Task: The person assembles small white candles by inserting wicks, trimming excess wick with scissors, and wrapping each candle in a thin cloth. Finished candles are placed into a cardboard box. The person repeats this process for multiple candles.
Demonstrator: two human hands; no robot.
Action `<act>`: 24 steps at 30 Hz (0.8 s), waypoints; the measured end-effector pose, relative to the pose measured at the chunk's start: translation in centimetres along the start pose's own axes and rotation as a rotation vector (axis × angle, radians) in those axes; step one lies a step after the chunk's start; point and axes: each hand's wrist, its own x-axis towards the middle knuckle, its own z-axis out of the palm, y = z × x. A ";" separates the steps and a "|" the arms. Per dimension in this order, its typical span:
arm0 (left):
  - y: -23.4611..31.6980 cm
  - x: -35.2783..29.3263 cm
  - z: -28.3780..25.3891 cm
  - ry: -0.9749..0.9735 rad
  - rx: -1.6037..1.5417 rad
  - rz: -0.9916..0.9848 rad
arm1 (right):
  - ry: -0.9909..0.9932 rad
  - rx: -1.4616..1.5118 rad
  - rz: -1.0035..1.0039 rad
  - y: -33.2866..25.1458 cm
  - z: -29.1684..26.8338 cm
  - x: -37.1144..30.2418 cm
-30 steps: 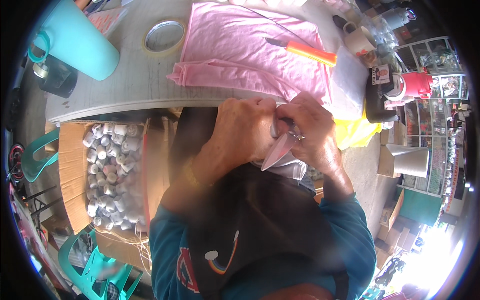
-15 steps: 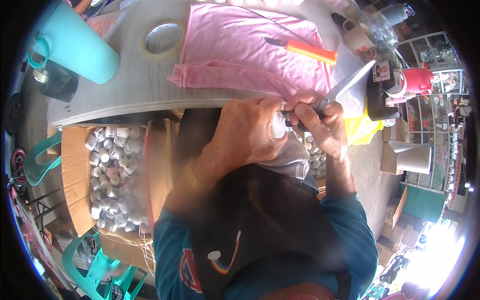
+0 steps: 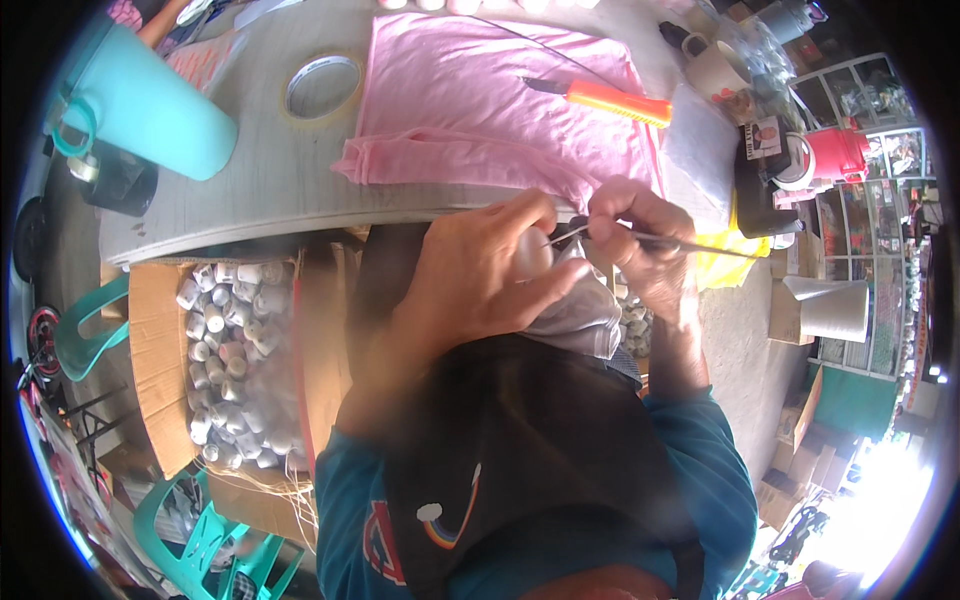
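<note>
Head view: The left hand (image 3: 478, 268) is closed to a narrow grip, holding a white rounded piece (image 3: 532, 256) between thumb and fingers. The right hand (image 3: 652, 238) is closed around a grey bladed tool (image 3: 712, 247). The blade is seen nearly edge-on and projects to the right of the right hand; the opposite end of the tool points at the white piece, in the gap between the hands. Contact between that end and the piece cannot be confirmed. A grey cloth (image 3: 582, 322) lies directly below both hands. To the left of the left hand, a cardboard box (image 3: 160, 370) contains many white pieces (image 3: 228, 365). Beyond the hands, a pink cloth (image 3: 455, 95) lies on the desk (image 3: 275, 180), with an orange-handled cutter (image 3: 618, 103) on top. A tape roll (image 3: 290, 95) and a turquoise tumbler (image 3: 160, 110) are located beyond and left of the left hand. A yellow bag (image 3: 726, 271) is located just right of the right hand.
</note>
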 end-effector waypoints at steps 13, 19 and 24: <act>0.1 0.8 1.4 0.315 0.024 0.298 | -0.127 0.187 0.254 -0.7 -0.1 0.9; -0.1 0.5 1.0 0.220 -0.108 0.128 | -0.213 0.457 0.262 -0.2 -1.1 0.3; -0.1 0.0 0.9 0.310 -0.556 -0.151 | -0.464 0.652 0.350 1.3 -1.9 -0.9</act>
